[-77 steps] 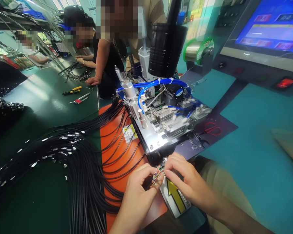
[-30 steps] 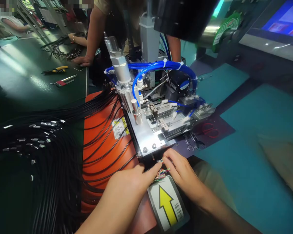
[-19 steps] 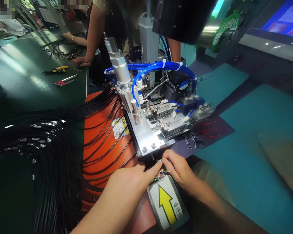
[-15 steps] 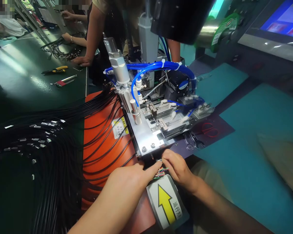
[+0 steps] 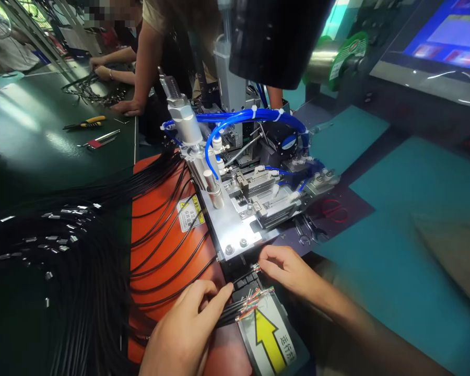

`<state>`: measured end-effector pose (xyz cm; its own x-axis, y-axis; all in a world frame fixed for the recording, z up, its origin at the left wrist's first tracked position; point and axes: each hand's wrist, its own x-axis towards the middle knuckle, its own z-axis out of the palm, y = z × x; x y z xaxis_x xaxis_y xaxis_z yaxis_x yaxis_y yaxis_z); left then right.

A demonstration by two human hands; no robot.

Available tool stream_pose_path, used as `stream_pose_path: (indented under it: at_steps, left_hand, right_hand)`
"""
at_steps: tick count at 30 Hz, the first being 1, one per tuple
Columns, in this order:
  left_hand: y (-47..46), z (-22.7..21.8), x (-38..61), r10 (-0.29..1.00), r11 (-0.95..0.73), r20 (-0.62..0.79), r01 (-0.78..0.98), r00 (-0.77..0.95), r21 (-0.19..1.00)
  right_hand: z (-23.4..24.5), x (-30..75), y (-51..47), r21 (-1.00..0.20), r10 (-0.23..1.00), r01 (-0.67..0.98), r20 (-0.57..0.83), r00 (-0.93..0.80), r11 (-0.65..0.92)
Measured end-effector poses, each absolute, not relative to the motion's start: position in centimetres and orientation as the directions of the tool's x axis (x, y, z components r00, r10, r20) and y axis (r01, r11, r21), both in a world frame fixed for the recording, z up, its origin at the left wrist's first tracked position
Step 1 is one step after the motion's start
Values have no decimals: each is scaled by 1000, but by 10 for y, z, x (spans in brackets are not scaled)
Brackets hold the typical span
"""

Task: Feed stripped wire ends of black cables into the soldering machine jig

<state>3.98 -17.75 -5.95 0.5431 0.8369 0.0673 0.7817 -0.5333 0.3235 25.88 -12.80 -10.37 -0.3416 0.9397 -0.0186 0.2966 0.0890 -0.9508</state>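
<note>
My left hand [image 5: 191, 321] is closed over the orange surface, its thumb and finger pinching a black cable [image 5: 242, 278]. Several more black cables [image 5: 229, 313] come out from under that hand, their stripped ends a fan of coloured wires [image 5: 253, 303] above the yellow arrow label [image 5: 269, 339]. With fingertips together, my right hand [image 5: 285, 269] grips the wire end [image 5: 256, 268] of the pinched cable, just in front of the machine's metal plate [image 5: 235, 230]. Part of the cables is hidden beneath my left hand.
Pneumatic cylinders and blue hoses [image 5: 254, 112] stand on the machine ahead. A thick sheaf of black cables [image 5: 82, 261] lies at left. Wrenches [image 5: 309, 230] and red scissors [image 5: 334, 210] rest at right. Pliers [image 5: 86, 123] lie on the green table, near another person's hand [image 5: 128, 107].
My left hand has drawn back left and down, away from my right hand. The cable between them and the fan of coloured wires now show more. The view has shifted slightly.
</note>
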Motion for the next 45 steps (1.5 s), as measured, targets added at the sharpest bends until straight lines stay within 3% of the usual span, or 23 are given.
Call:
stream_pose_path:
  at_steps: [9,16,22,36,45]
  left_hand:
    - [-171,-57,42,798,-600,168,741,579,301]
    - [-168,-63,38,811,-559,57,744,582,366]
    - [-164,-58,38,801,-550,14,727,598,410]
    - [-161,-60,38,757,-627,120,662,642,411]
    - [-160,-45,43,771,-569,-8,696,636,438]
  right_hand:
    - [-97,255,-135,-941,968,326,7,-250,91]
    - [-104,247,-140,-944,993,329,-9,-113,29]
    - [-104,249,-135,-960,982,277,-96,-164,-48]
    - [-94,254,-130,-964,952,261,-123,-281,-47]
    - [-99,252,-132,-971,930,184,-205,-305,-154]
